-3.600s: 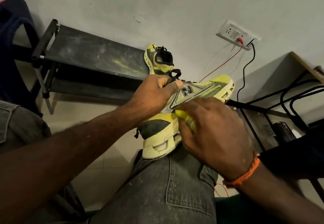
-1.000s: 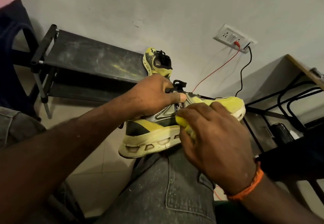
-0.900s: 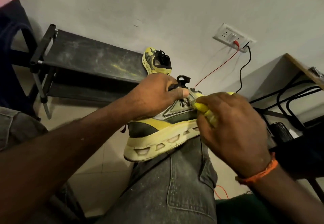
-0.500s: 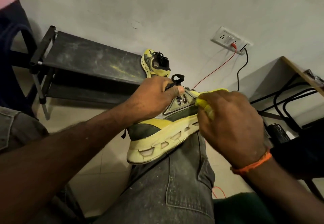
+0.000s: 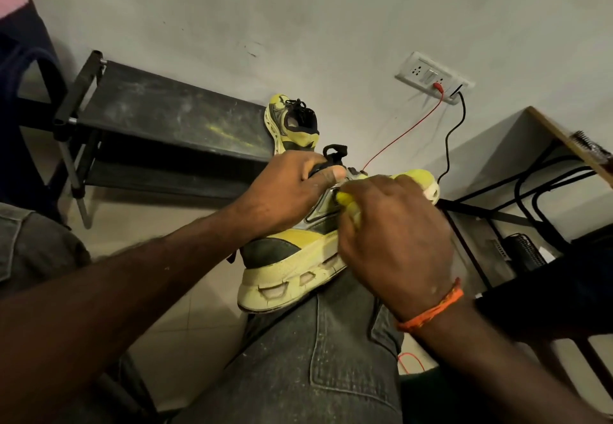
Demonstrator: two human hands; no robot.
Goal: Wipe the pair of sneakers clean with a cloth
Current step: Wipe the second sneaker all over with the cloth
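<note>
A yellow and grey sneaker [image 5: 292, 258] rests on my right knee, heel toward me, toe pointing right. My left hand [image 5: 285, 191] grips its collar by the black laces. My right hand [image 5: 394, 234] holds a small yellow cloth [image 5: 348, 203] against the shoe's side panel and covers most of that panel and the cloth. The second yellow sneaker [image 5: 295, 125] stands on end against the wall at the right end of the black shelf [image 5: 159, 115].
A wall socket [image 5: 431, 75] has a red and a black cable hanging down behind the shoe. A wooden-topped desk with a black metal frame [image 5: 517, 188] stands at right, dark objects under it. My jeans-clad knee [image 5: 318, 357] fills the lower centre.
My right hand has slid the cloth back left along the shoe's side, from the forefoot to the logo panel. The shoe's toe is uncovered again. My left hand keeps its grip.
</note>
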